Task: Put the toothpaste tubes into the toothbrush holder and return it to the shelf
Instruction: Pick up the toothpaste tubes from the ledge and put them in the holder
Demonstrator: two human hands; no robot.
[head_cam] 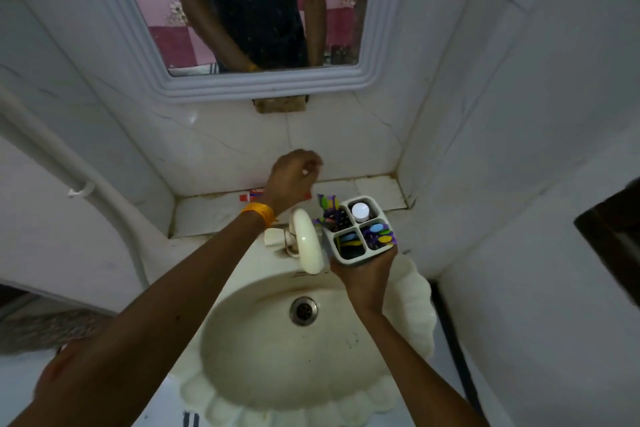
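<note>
Right hand [363, 274] grips the grey four-compartment plastic toothbrush holder [360, 236] over the sink; left hand [294, 180] curls over the red-and-white toothpaste tube [251, 197] on the far shelf, grasp unclear. Light, squashy: pinch mid-body.

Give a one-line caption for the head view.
Right hand holds toothbrush holder over sink; left hand reaches toothpaste tube on shelf.

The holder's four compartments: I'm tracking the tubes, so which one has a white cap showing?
The far-right compartment; the other three hold only colourful toothbrushes.
</note>
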